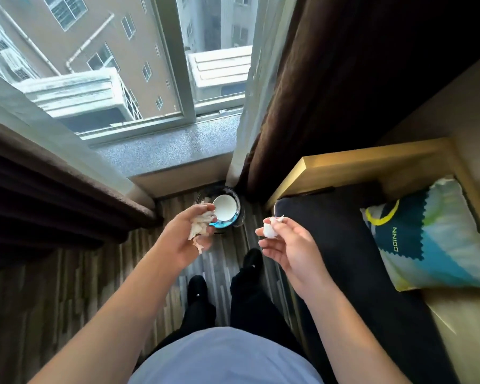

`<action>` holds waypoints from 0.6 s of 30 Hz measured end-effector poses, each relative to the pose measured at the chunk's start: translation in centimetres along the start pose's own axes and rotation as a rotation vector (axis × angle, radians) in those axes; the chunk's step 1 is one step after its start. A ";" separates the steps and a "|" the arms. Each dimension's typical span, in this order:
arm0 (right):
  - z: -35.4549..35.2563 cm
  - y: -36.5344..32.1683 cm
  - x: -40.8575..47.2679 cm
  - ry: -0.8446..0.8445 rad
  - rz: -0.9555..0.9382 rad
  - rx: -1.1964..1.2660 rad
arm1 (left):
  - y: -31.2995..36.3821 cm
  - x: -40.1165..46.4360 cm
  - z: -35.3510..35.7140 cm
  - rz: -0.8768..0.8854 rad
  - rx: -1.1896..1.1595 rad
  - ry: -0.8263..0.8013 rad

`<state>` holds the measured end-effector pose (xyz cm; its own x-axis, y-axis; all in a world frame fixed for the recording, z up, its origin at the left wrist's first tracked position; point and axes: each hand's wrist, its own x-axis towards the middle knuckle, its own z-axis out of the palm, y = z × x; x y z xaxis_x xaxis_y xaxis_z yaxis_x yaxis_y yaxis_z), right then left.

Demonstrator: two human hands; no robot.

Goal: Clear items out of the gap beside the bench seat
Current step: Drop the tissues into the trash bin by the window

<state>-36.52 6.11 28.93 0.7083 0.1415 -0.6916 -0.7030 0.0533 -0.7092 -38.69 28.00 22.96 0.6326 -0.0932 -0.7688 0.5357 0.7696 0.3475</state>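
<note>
Head view: left hand (187, 234) is gripping crumpled tissue (200, 231); right hand (286, 246) is pinching a wad (269, 230); bin (237, 214) at 12 o'clock.

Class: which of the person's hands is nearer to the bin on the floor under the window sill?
Left. The left hand, gripping crumpled tissue, overlaps the bin rim in this view. The right hand, pinching a small white wad, sits off to the bin's right, toward the bench seat.

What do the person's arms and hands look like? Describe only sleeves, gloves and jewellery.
Both forearms are bare up to the frame's lower edge, with no sleeve showing. The left hand and right hand wear no gloves. No ring, watch or bracelet shows on the fingers or wrists.
</note>
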 end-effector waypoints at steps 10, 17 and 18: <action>-3.8 0.2 17.8 -0.105 0.212 -0.178 | 0.3 15.6 -2.1 0.085 0.065 0.144; -1.1 12.6 39.9 -0.086 0.306 -0.156 | 0.3 37.7 -11.4 0.072 0.089 0.254; -0.4 14.0 42.6 -0.084 0.298 -0.131 | 0.4 40.2 -12.5 0.056 0.109 0.257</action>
<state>-16.17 12.52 -10.57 0.4617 0.2128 -0.8611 -0.8603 -0.1292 -0.4932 -20.08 32.42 -14.50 0.5076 0.1210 -0.8530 0.5697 0.6956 0.4377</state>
